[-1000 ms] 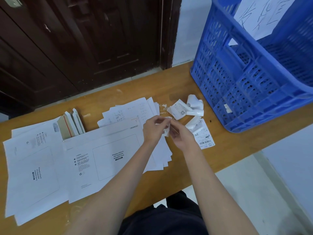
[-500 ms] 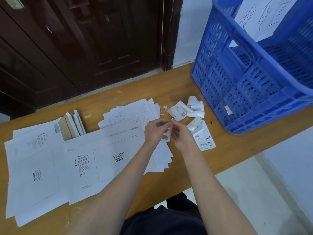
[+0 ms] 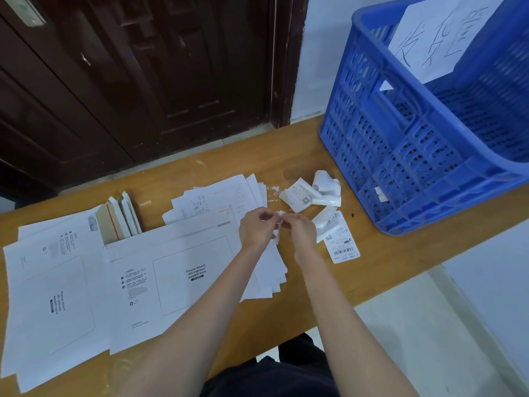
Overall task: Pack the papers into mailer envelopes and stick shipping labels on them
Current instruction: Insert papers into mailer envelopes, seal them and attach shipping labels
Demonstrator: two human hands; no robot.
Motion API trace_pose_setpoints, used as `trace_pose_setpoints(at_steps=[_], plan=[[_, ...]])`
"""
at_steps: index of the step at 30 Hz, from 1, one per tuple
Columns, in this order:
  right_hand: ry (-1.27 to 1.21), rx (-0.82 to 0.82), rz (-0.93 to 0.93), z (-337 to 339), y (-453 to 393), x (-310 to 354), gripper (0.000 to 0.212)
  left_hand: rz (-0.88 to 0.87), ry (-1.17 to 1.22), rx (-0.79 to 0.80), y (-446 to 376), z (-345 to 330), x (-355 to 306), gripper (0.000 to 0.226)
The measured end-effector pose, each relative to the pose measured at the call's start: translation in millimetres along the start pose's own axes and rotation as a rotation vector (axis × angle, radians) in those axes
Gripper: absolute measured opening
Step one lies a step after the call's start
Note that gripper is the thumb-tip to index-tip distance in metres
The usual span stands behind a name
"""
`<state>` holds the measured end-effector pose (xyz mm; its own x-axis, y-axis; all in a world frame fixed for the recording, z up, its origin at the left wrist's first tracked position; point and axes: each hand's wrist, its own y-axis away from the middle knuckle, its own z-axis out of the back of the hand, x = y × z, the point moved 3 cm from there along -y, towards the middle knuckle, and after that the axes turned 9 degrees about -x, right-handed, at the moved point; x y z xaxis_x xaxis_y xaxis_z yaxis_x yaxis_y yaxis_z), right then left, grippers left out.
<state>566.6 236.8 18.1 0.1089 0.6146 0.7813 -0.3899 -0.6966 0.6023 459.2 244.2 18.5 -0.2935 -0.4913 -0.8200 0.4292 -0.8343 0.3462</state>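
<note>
Peeling seems the step in hand: a small white shipping label (image 3: 277,228) is pinched between the left hand (image 3: 256,229) and right hand (image 3: 300,232), both grips closed on it, above the loose papers (image 3: 217,202). The nearest mailer envelope (image 3: 171,270) on the table (image 3: 372,267) shows an empty waybill box, with more envelopes and curled labels (image 3: 323,190) waiting, so most work looks undone.

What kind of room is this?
Probably a small mailing or packing room: white mailer envelopes and barcode shipping labels lie on a wooden table, beside a big blue crate.
</note>
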Motion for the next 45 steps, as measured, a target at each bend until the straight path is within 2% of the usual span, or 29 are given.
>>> trace_pose_setpoints(at_steps=[5,8,11,14,17,19,21,24,26,30,34,36,40,45], plan=[[0.273,-0.059,0.218,-1,3,3,0.007,0.027,-0.038,-0.007,0,0,5,0.007],[0.336,-0.054,0.259,0,2,6,0.008,0.075,-0.023,-0.001,0,-2,7,0.007],[0.286,-0.029,0.18,2,-1,6,0.007,0.173,0.08,0.026,0,0,7,0.006],[0.078,0.008,-0.01,4,-6,0,0.015,0.275,0.203,0.04,3,4,5,0.003],[-0.005,0.04,-0.04,2,-5,-2,0.019,0.262,0.202,-0.004,4,4,6,0.004],[0.036,0.053,0.014,0,-2,-2,0.026,0.214,0.18,-0.038,4,4,6,0.007],[0.183,0.064,0.105,0,2,1,0.03,0.199,0.195,-0.05,3,4,5,0.008],[0.334,0.058,0.238,1,1,5,0.015,0.249,0.268,-0.065,2,8,5,0.005],[0.375,0.048,0.286,1,2,7,0.013,0.271,0.287,-0.055,3,9,5,0.007],[0.405,0.012,0.349,-1,4,11,0.017,0.311,0.314,0.053,7,7,3,0.033],[0.448,0.004,0.393,-1,3,14,0.018,0.242,0.252,0.062,7,10,3,0.016],[0.465,0.006,0.39,-1,3,14,0.016,0.237,0.248,0.063,5,10,4,0.009],[0.479,0.019,0.349,-3,0,14,0.012,0.237,0.228,0.097,5,9,5,0.011],[0.363,0.031,0.165,-7,-6,7,0.011,0.245,0.235,0.135,2,10,8,0.011]])
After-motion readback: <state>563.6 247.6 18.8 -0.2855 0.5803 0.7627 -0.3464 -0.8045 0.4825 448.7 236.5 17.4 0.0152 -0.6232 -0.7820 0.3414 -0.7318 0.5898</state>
